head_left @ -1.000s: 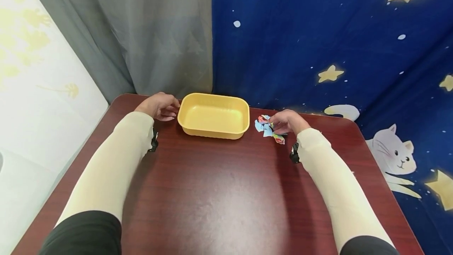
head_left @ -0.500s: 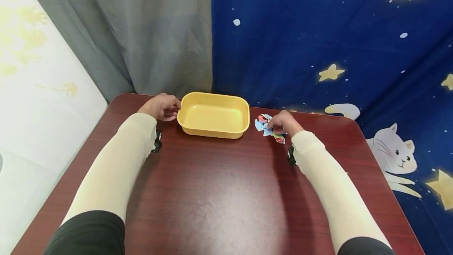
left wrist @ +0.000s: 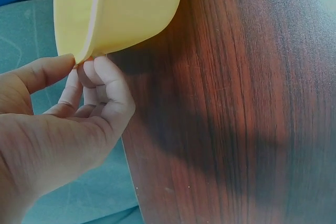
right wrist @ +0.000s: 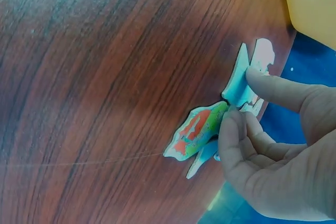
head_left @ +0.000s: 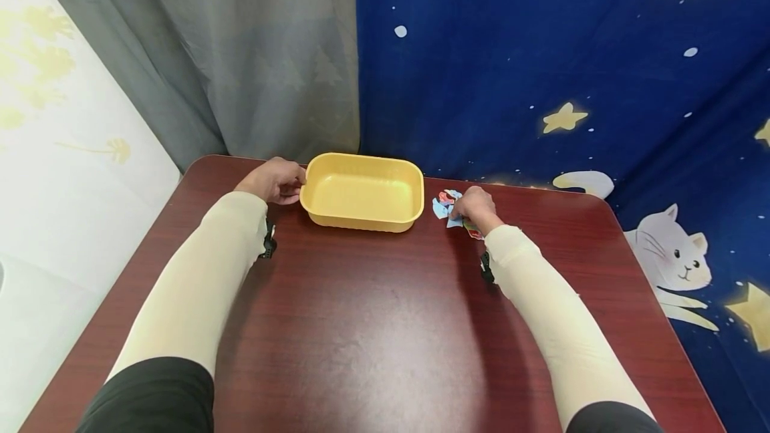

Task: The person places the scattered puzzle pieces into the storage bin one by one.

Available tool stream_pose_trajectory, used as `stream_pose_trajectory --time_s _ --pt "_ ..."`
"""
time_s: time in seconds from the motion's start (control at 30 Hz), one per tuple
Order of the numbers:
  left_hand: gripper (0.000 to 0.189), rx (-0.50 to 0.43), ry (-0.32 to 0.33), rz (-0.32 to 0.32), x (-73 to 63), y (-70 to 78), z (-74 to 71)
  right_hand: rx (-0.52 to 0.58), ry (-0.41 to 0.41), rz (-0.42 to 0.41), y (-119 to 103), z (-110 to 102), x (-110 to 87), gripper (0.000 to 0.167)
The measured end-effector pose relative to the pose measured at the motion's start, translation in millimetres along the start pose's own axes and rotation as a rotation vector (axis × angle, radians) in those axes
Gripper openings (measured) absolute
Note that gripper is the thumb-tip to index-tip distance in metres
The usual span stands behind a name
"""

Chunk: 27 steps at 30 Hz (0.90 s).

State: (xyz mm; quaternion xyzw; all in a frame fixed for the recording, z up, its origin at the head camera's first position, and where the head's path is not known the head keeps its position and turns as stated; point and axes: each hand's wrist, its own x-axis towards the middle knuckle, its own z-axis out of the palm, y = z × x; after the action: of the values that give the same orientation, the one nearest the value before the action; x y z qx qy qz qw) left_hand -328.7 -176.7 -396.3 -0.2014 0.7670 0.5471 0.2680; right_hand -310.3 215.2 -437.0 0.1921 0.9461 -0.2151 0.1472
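My left hand (head_left: 277, 179) pinches the left rim of a yellow rectangular plastic basin (head_left: 363, 224), thumb on the inner side and curled fingers beneath the lip, as the left wrist view shows. To the basin's right, my right hand (head_left: 474, 206) is over a small cluster of flat, irregular puzzle pieces. Its thumb and fingertips close on a light blue puzzle piece (right wrist: 239, 77) in the right wrist view. Beside the fingertips lies a green and red puzzle piece (right wrist: 197, 129). A pale piece (right wrist: 262, 53) and a narrow light blue piece (right wrist: 201, 160) are partly hidden by the hand or other pieces.
Everything stands on a dark red wooden table (head_left: 361, 326) near its far edge. Behind it hang a grey curtain (head_left: 277, 52) and a blue curtain (head_left: 457, 72) with stars and a cat. A white patterned panel (head_left: 78, 172) borders the left side.
My right hand has moved slightly left over the puzzle pieces, its fingers drawing together at the light blue one. My left hand has come in against the basin's rim; the basin stays about in place.
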Motion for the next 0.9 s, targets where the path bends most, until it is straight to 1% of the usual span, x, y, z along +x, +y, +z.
stream_pose_trajectory --time_s 0.13,0.2,0.23,0.27,0.37,0.43,0.5,0.57,0.6,0.67,0.7,0.73,0.9 --pt "0.037 -0.004 -0.008 0.002 0.3 0.1 -0.8 0.020 -0.015 0.021 0 0 2.4 0.027" --pt "0.037 -0.009 -0.013 0.005 0.7 -0.1 -0.9 0.055 -0.028 0.043 0 0 5.1 0.028" --pt "0.038 -0.012 -0.016 0.007 1.1 -0.2 -1.1 0.092 -0.043 0.057 1 0 7.1 0.028" --pt "0.038 -0.016 -0.018 0.009 1.5 -0.3 -1.1 0.142 -0.057 0.070 1 0 9.6 0.028" --pt "0.038 -0.020 -0.024 0.014 1.8 -1.2 -1.1 0.339 -0.111 0.100 6 -1 16.7 0.025" --pt "0.038 -0.023 -0.028 0.018 2.5 -2.0 -1.0 0.488 -0.161 0.119 9 -2 19.1 0.028" --pt "0.036 -0.030 -0.028 0.018 3.3 -2.9 -0.6 0.603 -0.206 0.135 12 -5 17.1 0.039" --pt "0.035 -0.038 -0.030 0.018 4.1 -3.8 -0.2 0.685 -0.251 0.156 13 -9 13.0 0.056" --pt "0.035 -0.045 -0.031 0.017 4.7 -4.3 -0.3 0.725 -0.274 0.164 14 -11 11.1 0.062" --pt "0.034 -0.059 -0.030 0.013 5.4 -5.1 -0.1 0.789 -0.316 0.176 16 -15 7.6 0.067" --pt "0.035 -0.065 -0.031 0.011 5.7 -5.5 -0.3 0.824 -0.339 0.182 17 -16 7.0 0.065" --pt "0.035 -0.070 -0.034 0.011 6.0 -6.0 -0.7 0.864 -0.364 0.188 18 -18 6.3 0.060" --pt "0.040 -0.117 -0.062 0.010 6.8 -8.0 -3.3 1.063 -0.485 0.192 24 -28 10.3 0.018"
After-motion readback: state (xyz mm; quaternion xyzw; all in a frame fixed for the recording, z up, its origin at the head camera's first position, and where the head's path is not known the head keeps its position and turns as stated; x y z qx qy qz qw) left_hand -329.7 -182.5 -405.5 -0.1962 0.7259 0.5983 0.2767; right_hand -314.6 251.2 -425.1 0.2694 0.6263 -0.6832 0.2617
